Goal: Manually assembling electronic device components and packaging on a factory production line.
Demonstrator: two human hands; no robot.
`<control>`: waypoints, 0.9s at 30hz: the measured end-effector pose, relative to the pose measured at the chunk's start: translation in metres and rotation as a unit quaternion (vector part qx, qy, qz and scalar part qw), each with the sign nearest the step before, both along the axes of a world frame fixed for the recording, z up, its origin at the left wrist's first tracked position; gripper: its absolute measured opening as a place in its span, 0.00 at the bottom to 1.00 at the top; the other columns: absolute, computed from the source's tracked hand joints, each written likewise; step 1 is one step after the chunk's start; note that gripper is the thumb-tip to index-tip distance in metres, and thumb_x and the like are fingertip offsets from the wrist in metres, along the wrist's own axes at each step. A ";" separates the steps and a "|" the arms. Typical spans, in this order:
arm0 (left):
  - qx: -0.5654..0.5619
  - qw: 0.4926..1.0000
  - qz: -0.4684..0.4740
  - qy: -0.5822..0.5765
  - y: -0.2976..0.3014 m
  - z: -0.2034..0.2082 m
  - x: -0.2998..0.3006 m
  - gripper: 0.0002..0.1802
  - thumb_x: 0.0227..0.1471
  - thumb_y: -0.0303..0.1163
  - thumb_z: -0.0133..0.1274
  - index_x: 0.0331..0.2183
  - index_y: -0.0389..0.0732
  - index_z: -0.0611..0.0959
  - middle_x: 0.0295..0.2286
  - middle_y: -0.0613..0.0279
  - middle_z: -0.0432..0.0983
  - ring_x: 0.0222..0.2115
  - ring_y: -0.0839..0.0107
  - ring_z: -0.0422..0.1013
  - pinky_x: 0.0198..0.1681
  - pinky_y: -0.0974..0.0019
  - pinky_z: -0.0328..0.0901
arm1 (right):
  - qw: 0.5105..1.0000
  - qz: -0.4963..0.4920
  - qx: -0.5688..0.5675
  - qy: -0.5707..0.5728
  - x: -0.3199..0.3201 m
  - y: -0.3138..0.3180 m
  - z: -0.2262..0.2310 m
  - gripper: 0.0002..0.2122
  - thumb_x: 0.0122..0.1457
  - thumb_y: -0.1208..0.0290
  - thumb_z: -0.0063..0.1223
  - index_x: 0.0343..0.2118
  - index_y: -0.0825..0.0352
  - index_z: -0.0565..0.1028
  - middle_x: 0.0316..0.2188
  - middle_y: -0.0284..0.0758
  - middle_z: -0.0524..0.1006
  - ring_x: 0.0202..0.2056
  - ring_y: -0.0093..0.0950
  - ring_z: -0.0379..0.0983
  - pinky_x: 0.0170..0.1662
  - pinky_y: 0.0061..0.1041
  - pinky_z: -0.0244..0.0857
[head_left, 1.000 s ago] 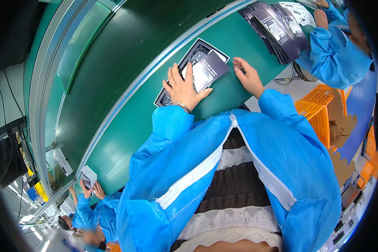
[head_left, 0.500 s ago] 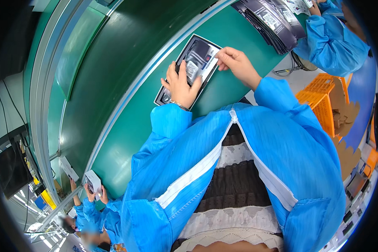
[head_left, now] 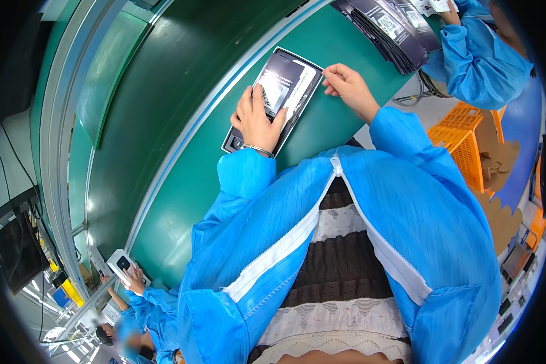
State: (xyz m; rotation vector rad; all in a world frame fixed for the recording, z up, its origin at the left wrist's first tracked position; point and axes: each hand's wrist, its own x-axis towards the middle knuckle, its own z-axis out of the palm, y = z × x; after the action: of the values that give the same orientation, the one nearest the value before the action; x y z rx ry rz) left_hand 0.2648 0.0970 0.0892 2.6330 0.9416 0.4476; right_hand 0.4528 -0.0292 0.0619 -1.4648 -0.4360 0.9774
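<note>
A long, shallow box (head_left: 229,143) with a dark inside and pale rim lies open and slanted on the green bench. Inside it, a glossy dark printed leaflet (head_left: 280,68) covers most of the contents; a dark item shows at the box's near end. My left hand (head_left: 256,121) rests on the leaflet, fingers spread and lying flat. At the box's far right corner is my right hand (head_left: 349,91), thumb and forefinger closed together. Whether anything small is pinched there is hidden.
Stacked dark printed sheets (head_left: 385,36) lie at the far right of the green bench (head_left: 188,182). Beyond them a co-worker's blue sleeve (head_left: 482,60) shows. Orange crates (head_left: 461,145) with cardboard stand at right. Another person at lower left holds a white box (head_left: 122,262).
The leaflet's dark printed face now lies flatter over the box's contents. My right hand has shifted slightly right, to the box's corner. The person at lower left has turned and shifted the white box.
</note>
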 end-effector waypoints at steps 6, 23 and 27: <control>0.008 1.000 -0.003 -0.007 0.005 0.002 -0.002 0.40 0.38 0.44 0.58 0.52 0.42 0.65 0.50 0.53 0.60 0.50 0.60 0.57 0.49 0.55 0.47 | 1.000 0.010 0.010 0.002 -0.001 0.001 -0.003 0.10 0.57 0.66 0.45 0.37 0.66 0.70 0.28 0.30 0.71 0.27 0.18 0.68 0.31 0.17 0.61; -0.119 0.987 -0.023 -0.107 0.019 0.007 -0.007 0.35 0.40 0.42 0.56 0.51 0.42 0.67 0.48 0.54 0.64 0.49 0.59 0.60 0.50 0.58 0.51 | 0.983 0.080 -0.027 -0.161 -0.007 0.007 0.011 0.17 0.55 0.69 0.47 0.46 0.71 0.66 0.21 0.33 0.71 0.20 0.21 0.67 0.24 0.22 0.62; -0.109 0.989 -0.020 -0.096 0.020 0.004 -0.007 0.35 0.40 0.42 0.56 0.51 0.42 0.67 0.48 0.54 0.63 0.48 0.59 0.60 0.50 0.58 0.50 | 0.980 0.093 -0.042 -0.173 -0.007 0.007 0.010 0.17 0.57 0.69 0.45 0.48 0.68 0.65 0.22 0.31 0.70 0.21 0.19 0.66 0.24 0.19 0.62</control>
State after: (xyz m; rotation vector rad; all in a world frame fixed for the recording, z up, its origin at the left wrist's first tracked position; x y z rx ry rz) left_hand 0.2579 0.1168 0.0937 2.3606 0.8249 0.5454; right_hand 0.4460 -0.0226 0.0723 -1.7006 -0.8046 0.8955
